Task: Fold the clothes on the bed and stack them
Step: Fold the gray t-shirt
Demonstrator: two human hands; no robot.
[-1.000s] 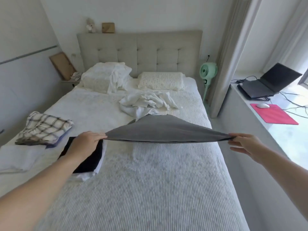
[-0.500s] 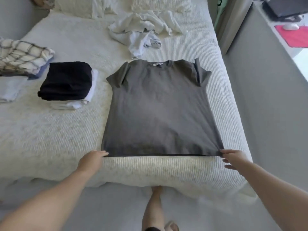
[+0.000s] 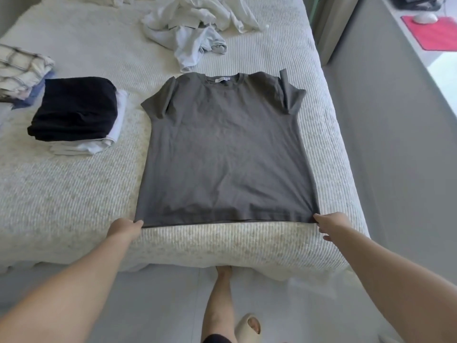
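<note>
Pinching hem corners, hands [image 3: 125,229] [image 3: 331,224] hold smooth grey T-shirt [image 3: 225,149] flat on ribbed bedspread [image 3: 74,194].

A red mouse pad [image 3: 434,33] lies on the pale ledge [image 3: 420,60] at the upper right, with a white computer mouse [image 3: 425,18] at its far left corner. Dark equipment sits at the ledge's far end, too cropped to identify. On the grey floor [image 3: 385,149] below, a beige slide sandal [image 3: 248,329] shows beside a bare leg [image 3: 220,305].

Top edge cuts off the white clothes pile [image 3: 197,23] and red mat [image 3: 435,33]
</note>
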